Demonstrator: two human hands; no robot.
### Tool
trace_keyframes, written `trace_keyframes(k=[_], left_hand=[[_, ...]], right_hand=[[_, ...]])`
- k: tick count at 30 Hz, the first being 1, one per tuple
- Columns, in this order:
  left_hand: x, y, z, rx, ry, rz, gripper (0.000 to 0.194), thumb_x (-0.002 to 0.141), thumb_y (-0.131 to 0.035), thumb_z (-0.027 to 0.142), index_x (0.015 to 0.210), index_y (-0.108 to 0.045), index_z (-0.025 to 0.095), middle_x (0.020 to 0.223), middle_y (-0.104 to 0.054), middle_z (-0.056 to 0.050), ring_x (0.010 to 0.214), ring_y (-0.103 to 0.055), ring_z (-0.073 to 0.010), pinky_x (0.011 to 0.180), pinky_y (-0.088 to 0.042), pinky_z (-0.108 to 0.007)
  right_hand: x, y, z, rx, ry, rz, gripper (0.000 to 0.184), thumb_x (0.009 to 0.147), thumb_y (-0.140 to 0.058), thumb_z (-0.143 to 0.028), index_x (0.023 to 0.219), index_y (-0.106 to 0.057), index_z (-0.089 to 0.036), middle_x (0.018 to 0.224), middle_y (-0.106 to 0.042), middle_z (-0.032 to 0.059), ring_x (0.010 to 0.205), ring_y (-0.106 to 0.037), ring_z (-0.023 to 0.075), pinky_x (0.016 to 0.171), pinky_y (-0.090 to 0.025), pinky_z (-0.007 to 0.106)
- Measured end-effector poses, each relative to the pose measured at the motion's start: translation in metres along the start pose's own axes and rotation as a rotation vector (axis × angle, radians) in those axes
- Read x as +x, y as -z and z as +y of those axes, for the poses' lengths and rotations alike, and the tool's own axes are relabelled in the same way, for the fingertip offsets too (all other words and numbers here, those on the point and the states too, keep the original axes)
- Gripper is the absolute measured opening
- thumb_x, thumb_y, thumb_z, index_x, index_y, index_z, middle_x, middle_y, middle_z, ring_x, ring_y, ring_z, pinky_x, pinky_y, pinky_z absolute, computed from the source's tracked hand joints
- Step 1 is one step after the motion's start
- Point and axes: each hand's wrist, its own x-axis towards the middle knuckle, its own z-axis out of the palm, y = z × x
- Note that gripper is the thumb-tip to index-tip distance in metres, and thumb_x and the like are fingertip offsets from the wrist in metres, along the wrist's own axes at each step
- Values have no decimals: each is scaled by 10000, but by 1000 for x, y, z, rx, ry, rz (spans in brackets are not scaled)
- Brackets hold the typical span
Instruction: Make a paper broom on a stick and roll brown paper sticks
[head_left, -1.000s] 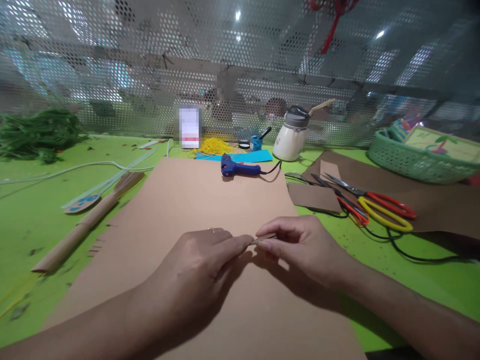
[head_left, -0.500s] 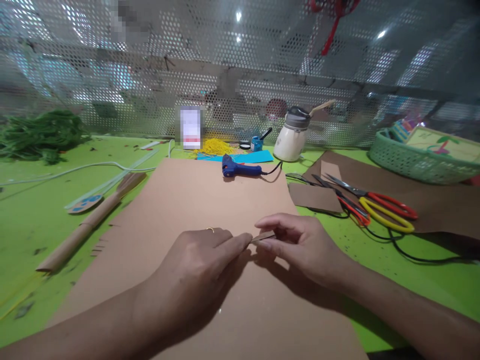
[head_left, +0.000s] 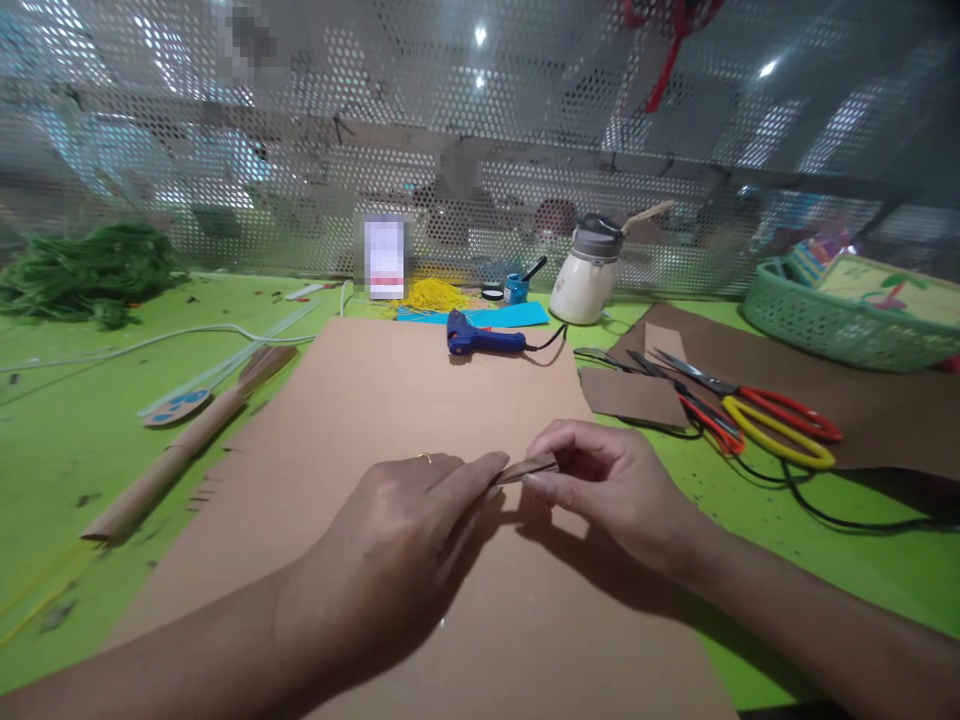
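Note:
Between my two hands is a small folded piece of brown paper [head_left: 529,467], held just above a large tan paper sheet [head_left: 390,400]. My left hand [head_left: 416,520] pinches its left end; a thin ring shows on one finger. My right hand [head_left: 607,485] grips the other end between thumb and fingers. Parts of the small piece are hidden by the fingertips. Beyond the hands, a blue hot glue gun [head_left: 487,338] lies on the sheet's far edge.
Left lie a rolled brown paper tube [head_left: 172,465] and green strings [head_left: 82,265]. On the right are scissors [head_left: 757,405], a brown card [head_left: 634,397], a black cord [head_left: 840,522] and a green basket [head_left: 840,325]. A white jar [head_left: 585,285] stands at the back.
My right hand has shifted slightly right along the folded brown paper, so more of the piece shows between the hands. Both hands keep their hold.

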Motion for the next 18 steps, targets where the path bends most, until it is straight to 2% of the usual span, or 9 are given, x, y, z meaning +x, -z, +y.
trace_keyframes(k=[11, 16, 18], left_hand=[[3, 6, 1, -98, 71, -106, 210, 978, -470, 238, 1165, -564, 222, 750, -614, 28, 616, -514, -106, 580, -336, -258], [6, 7, 0, -168, 120, -213, 187, 1001, -414, 247, 1087, -579, 230, 784, -618, 28, 648, -525, -104, 609, -357, -251], [6, 6, 0, -168, 108, -195, 193, 1001, -416, 237, 1107, -576, 243, 782, -626, 32, 640, -522, -103, 608, -352, -251]], right_hand=[[-1, 1, 4, 73, -42, -40, 181, 737, -797, -254, 788, -636, -187, 695, -593, -25, 598, -559, 110, 567, -517, 269], [-1, 4, 8, 68, -49, -32, 199, 743, -800, -272, 742, -626, -174, 678, -589, -23, 599, -557, 108, 581, -498, 271], [-1, 5, 9, 61, -65, -20, 199, 761, -788, -289, 745, -633, -166, 655, -603, -17, 580, -551, 103, 574, -486, 266]])
